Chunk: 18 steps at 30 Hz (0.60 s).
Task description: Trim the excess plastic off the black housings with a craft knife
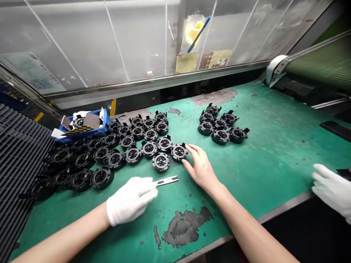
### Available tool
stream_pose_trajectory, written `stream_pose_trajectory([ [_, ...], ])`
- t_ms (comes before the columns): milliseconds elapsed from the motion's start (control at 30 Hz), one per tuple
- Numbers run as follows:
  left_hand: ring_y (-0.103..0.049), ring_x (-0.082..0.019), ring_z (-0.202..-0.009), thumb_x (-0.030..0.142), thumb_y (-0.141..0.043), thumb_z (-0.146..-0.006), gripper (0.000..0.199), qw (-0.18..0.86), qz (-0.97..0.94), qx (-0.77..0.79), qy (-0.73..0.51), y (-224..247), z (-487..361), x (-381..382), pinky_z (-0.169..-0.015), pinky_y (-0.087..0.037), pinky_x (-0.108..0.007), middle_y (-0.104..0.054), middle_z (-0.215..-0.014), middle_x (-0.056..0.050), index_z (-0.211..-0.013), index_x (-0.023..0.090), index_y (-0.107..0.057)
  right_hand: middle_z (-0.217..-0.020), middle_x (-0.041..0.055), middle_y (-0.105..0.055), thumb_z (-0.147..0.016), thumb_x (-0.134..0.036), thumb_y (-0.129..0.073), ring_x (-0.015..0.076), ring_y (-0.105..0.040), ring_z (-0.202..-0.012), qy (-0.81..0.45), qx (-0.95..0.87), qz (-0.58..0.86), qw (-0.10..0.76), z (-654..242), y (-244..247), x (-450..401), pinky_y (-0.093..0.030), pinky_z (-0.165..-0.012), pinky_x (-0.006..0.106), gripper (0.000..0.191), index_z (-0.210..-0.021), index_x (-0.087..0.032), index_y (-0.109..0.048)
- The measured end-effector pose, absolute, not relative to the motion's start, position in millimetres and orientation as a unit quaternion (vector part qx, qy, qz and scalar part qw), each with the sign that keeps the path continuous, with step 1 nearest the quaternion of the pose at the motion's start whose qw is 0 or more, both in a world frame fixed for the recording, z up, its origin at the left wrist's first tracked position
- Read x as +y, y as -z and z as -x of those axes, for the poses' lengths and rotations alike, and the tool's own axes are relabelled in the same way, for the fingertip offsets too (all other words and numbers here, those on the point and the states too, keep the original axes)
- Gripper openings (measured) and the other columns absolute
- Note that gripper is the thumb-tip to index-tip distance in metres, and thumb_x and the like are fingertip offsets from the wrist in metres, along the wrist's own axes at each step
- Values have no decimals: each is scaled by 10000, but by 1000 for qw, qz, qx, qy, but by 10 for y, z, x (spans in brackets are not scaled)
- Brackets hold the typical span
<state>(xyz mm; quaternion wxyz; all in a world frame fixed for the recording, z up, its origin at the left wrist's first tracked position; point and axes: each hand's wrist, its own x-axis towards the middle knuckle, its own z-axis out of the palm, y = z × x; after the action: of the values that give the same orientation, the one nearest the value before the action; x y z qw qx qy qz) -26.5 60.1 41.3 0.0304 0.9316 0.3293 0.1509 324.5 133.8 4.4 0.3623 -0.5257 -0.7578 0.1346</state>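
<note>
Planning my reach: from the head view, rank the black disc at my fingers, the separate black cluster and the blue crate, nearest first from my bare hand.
From your bare hand:
1. Black disc, at the fingertips, left.
2. Black cluster, ahead, right.
3. Blue crate, far left.

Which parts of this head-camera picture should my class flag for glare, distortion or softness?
In the head view, the clear plastic curtain carries pale glare; the wide lens stretches the green work mat toward the corners; the black round parts lose detail in shadow.
</note>
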Motion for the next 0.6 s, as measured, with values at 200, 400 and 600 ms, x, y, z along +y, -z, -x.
stream_pose_trajectory([
  [200,-670,-432,-1407,486,-891,-941,558,4,-880,450,-155,-546,-481,1368,-1199,-580,-631,-737,-1478,-189,-1375,177,-724,-1637,185,-619,-1124,-481,-619,338,-612,-1524,-160,-768,528,324,-3287,18,1477,-512,-1298,597,584,-1658,-253,-551],
  [400,-672,-402,-1398,304,-799,-1032,221,11,-875,451,-176,-348,-595,1288,-1209,-547,-611,-794,-1354,-141,-1219,188,-776,-1654,194,-584,-1112,-476,-645,339,-660,-1453,-158,-762,540,320,-3339,75,1412,-552,-1249,608,421,-1472,-264,-700],
  [600,-765,-255,-1143,271,-711,-1089,93,51,-901,404,-152,-423,-448,1272,-1079,-598,-420,-814,-1189,-94,-1124,209,-771,-1634,189,-586,-1106,-515,-646,357,-586,-1553,-168,-760,527,342,-3274,26,1476,-561,-1243,592,338,-1303,-262,-753],
])
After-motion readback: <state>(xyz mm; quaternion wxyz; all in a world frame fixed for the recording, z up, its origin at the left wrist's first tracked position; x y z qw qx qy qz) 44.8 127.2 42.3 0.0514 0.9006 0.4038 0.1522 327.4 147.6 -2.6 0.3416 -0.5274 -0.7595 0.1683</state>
